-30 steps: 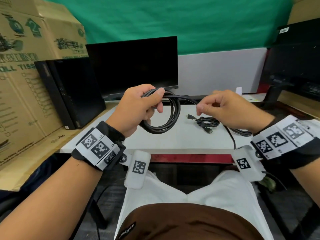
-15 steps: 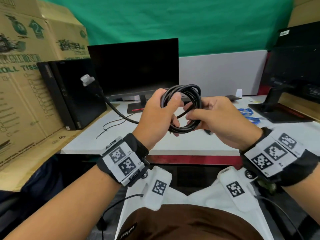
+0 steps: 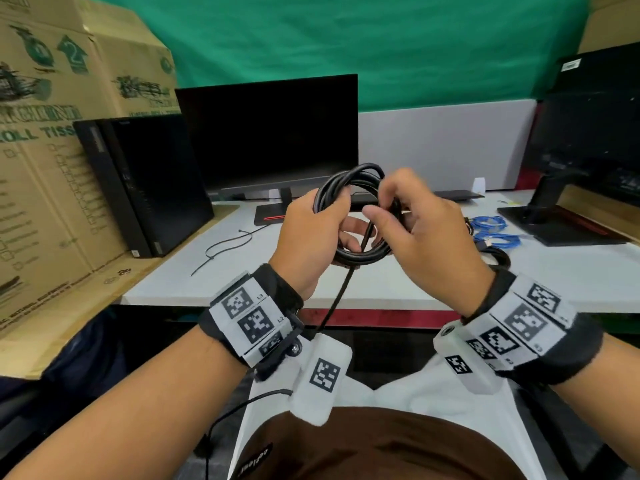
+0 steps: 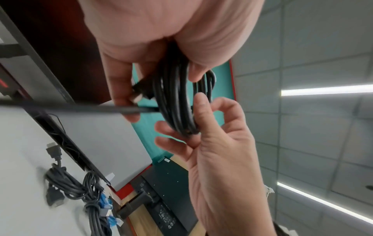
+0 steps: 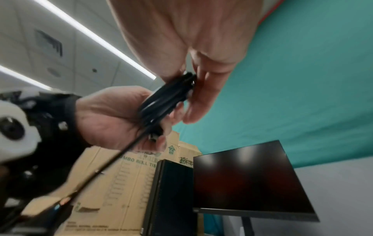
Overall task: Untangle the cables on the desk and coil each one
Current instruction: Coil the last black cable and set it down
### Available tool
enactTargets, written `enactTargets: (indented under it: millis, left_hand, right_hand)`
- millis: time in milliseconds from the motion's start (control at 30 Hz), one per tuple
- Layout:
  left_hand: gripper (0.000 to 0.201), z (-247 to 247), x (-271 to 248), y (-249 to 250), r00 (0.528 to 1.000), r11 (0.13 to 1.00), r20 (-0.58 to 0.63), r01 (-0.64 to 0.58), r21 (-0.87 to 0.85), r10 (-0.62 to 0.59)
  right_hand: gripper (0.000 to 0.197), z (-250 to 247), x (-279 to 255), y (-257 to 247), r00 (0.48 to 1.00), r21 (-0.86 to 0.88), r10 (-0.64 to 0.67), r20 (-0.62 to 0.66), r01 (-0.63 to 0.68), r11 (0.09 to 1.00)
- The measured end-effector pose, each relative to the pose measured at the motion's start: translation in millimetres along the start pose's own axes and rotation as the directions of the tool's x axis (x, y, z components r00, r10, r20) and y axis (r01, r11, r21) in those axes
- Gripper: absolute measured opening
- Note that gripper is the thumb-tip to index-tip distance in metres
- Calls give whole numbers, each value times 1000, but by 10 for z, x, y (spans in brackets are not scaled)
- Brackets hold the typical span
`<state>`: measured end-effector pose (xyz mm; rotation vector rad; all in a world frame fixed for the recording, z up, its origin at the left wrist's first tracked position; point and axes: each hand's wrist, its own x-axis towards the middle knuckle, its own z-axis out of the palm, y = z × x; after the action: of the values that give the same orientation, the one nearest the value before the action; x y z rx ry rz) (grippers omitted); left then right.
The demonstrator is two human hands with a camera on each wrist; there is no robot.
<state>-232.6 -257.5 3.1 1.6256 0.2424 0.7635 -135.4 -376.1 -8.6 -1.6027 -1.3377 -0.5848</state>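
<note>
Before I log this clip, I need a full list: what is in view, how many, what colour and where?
Black cable coil: 1, black, held up between both hands, loose tail hanging toward the lap.
Blue cable: 1, blue, on the desk at right.
Dark cable bundle: cannot tell how many, dark grey, on the desk beside the blue one.
Cable tie: 1, black, on the desk at left.
Desk: 1, white top.
Monitors: 2, black, middle and right of the desk.
Computer tower: 1, black, left of the desk.
Cardboard boxes: several, brown, far left.
Left hand: grips the coil.
Right hand: pinches the coil's strands.
</note>
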Motion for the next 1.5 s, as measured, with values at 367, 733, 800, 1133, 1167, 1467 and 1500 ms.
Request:
enactTargets:
  millis: [367,733,800,1133,1167,1467,1500]
  left_hand:
    - [14,110,-29,-157,927,956,-243,-259,135,286]
    - [20,111,-11,-123,917,886,20,-391,251,399]
    - [24,53,-7,-94,908,876,33,-411,252,417]
    - [28,-281,185,-120,906,747,186,-420,516,381]
    - [35,-279,188,-136,905,714,171,-414,564,389]
    - [29,-363,237,-225,887,737,-41,-356,575,460]
    - [30,-353,236,-214,884,735,-33,-366,571,466]
  right_hand:
    - [45,36,-29,-102,955,-389,214,206,-121,913]
    - [22,-35,91,-146,699,516,578,421,-708,481]
    - [28,-70,122,-152,679,460,522,516,-734,500]
    - [48,-439,233,-129,636,-27,460,619,-568,822]
    - [48,-415,218,-147,721,-167,465,513,-448,878]
    - [27,-420,220,-203,848,197,302,436,-418,887]
    - [29,-440,230,-158,806,301,307,506,-499,813]
